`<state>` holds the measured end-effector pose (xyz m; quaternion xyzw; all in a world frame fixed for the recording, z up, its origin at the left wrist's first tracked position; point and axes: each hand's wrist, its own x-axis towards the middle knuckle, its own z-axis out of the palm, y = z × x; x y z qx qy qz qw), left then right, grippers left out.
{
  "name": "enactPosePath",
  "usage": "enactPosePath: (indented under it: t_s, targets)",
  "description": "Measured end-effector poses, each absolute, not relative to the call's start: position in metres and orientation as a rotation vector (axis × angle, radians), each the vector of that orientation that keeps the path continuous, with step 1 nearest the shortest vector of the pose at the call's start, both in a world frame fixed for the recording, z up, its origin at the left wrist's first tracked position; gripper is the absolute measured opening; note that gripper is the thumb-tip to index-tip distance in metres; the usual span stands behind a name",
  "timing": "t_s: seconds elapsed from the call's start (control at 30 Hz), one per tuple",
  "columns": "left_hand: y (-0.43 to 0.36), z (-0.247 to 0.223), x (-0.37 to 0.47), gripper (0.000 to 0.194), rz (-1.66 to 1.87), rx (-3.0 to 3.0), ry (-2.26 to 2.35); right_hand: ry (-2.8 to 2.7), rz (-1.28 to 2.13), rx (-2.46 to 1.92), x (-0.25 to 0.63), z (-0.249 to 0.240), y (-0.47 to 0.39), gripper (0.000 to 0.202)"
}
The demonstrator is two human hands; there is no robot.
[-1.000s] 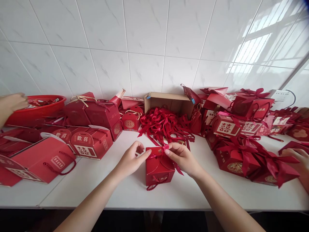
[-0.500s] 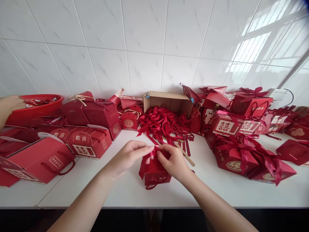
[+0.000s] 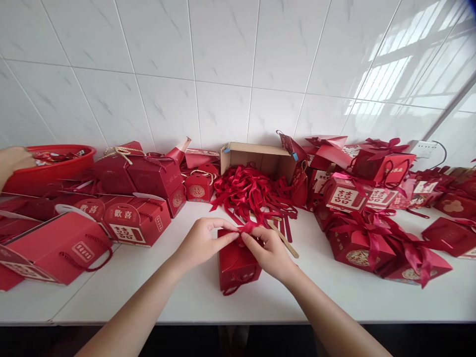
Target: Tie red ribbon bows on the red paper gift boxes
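A small red gift box (image 3: 240, 265) with a twisted cord handle stands on the white table in front of me. On its top lies a red satin ribbon (image 3: 248, 227). My left hand (image 3: 203, 243) pinches the ribbon at the box's upper left between thumb and fingertips. From the right, my right hand (image 3: 268, 250) has its thumb and fingers closed on the ribbon, close to the left fingertips. The hands partly cover the ribbon's knot or loop. Behind the box spreads a heap of loose red ribbons (image 3: 249, 191).
Behind the ribbons is an open cardboard box (image 3: 260, 153). Red gift boxes (image 3: 137, 218) crowd the left; ribbon-tied boxes (image 3: 362, 243) are stacked right. A flat wooden stick (image 3: 284, 240) lies near my right hand. Another person's hand (image 3: 17, 161) reaches into a red basin (image 3: 55, 171).
My left fingers have closed in on the ribbon beside my right fingertips. The ribbon that hung over the box's left side is now gathered up on top.
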<state>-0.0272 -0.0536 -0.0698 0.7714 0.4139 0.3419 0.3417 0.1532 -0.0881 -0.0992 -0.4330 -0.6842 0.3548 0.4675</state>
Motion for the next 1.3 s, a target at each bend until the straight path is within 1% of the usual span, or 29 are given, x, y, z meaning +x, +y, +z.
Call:
enactPosePath:
  t_s: [0.1,0.23,0.27,0.33,0.4,0.5,0.6,0.7,0.77,0.97,1.13,1.23,1.3]
  targets:
    - [-0.059,-0.081,-0.026,0.015,1.008,1.971,1.102,-1.53,0.939,-1.049,0.152,-0.101,-0.088,0.016]
    - [-0.063,-0.088,-0.023,0.014,1.049,1.992,1.036,-1.439,0.947,-1.054,0.149,-0.105,-0.088,0.025]
    - [-0.063,-0.089,-0.022,0.012,1.052,2.004,1.019,-1.457,0.918,-1.054,0.149,-0.106,-0.088,0.024]
    - [-0.064,-0.092,-0.021,0.009,1.07,2.022,1.012,-1.506,0.822,-1.062,0.148,-0.106,-0.088,0.015]
    - [-0.064,-0.094,-0.02,0.008,1.109,2.023,1.032,-1.562,0.671,-1.091,0.148,-0.105,-0.09,0.007]
    - [-0.064,-0.095,-0.019,0.008,1.161,2.037,1.056,-1.657,0.455,-1.119,0.149,-0.102,-0.092,0.01]
    - [-0.064,-0.095,-0.019,0.007,1.173,2.122,1.12,-1.729,0.412,-1.119,0.15,-0.101,-0.095,0.013]
    - [-0.064,-0.096,-0.02,0.007,1.182,2.135,1.187,-1.708,0.453,-1.16,0.15,-0.103,-0.095,0.013]
    - [-0.064,-0.098,-0.02,0.008,1.195,2.053,1.149,-1.674,0.505,-1.195,0.151,-0.104,-0.094,0.015]
    - [-0.063,-0.1,-0.015,0.01,1.249,1.836,1.013,-1.589,0.894,-1.231,0.156,-0.104,-0.09,0.027]
    - [-0.057,-0.102,-0.01,0.01,1.249,1.739,0.978,-1.622,0.952,-1.161,0.151,-0.107,-0.091,0.038]
    - [-0.056,-0.104,-0.013,0.015,1.282,1.738,0.963,-1.56,1.006,-1.128,0.147,-0.108,-0.092,0.038]
    - [-0.06,-0.103,-0.018,0.012,1.289,1.818,0.979,-1.508,1.018,-1.141,0.144,-0.109,-0.093,0.037]
